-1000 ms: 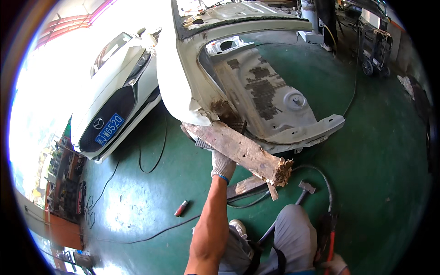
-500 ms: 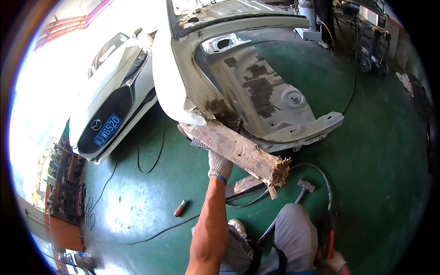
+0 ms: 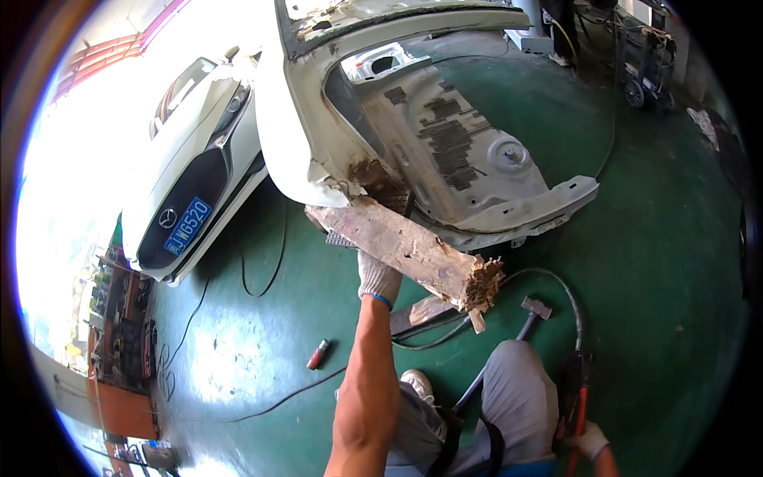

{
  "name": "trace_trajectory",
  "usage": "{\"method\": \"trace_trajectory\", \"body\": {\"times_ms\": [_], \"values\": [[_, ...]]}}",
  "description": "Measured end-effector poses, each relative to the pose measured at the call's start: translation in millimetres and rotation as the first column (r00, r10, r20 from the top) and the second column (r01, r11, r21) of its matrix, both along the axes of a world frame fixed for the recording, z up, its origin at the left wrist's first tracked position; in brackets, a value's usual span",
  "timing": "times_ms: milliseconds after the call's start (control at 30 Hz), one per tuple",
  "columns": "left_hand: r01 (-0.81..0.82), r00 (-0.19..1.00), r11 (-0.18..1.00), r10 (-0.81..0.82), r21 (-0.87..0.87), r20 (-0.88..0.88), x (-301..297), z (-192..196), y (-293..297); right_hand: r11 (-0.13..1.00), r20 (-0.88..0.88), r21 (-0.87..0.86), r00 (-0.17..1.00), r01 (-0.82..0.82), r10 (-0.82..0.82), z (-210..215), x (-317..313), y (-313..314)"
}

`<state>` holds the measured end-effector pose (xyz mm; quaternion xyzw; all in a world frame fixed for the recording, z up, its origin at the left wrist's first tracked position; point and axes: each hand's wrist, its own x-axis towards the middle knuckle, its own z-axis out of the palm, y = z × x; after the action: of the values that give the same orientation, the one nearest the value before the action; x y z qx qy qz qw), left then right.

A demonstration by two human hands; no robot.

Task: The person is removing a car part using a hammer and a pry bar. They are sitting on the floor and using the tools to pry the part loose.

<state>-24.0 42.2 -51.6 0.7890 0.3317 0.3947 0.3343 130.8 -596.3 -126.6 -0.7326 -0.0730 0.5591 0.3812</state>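
My left hand [image 3: 380, 275], in a white knit glove, reaches up against the lower side of a thick weathered wooden beam [image 3: 405, 249]. The beam hides its fingers. The beam's far end lies against the torn lower corner of a white car body shell [image 3: 306, 163]; its splintered near end points toward me. A dark grid-patterned metal piece [image 3: 340, 239] shows beneath the beam. Low at the right, my gloved right hand [image 3: 590, 440] is closed on a red handle [image 3: 582, 407], beside which a dark hose [image 3: 574, 310] comes down.
A sledgehammer [image 3: 536, 308] leans by my knee, next to another wooden plank [image 3: 421, 313] on the green floor. A red canister [image 3: 317, 354] and cables lie to the left. A white car [image 3: 191, 171] stands left of the shell. A wheeled cart [image 3: 644, 71] stands far right.
The view has shifted slightly. My left hand stays against the beam, which keeps its place at the shell's corner. My right hand and the red handle show a little more fully.
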Motion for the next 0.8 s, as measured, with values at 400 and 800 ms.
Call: {"method": "trace_trajectory", "body": {"times_ms": [400, 800], "values": [[0.017, 0.993, 0.984, 0.005, -0.179, 0.119, -17.4, -18.2, 9.5, 0.995, -0.045, -0.029, 0.994, 0.094, -0.096, 15.7, 18.7, -6.1], [-0.009, 0.988, 0.987, 0.033, 0.159, -0.149, -5.4, -21.6, 18.1, 0.968, -0.041, -0.140, 0.976, 0.207, -0.215, 34.8, 31.2, 6.8]]}}
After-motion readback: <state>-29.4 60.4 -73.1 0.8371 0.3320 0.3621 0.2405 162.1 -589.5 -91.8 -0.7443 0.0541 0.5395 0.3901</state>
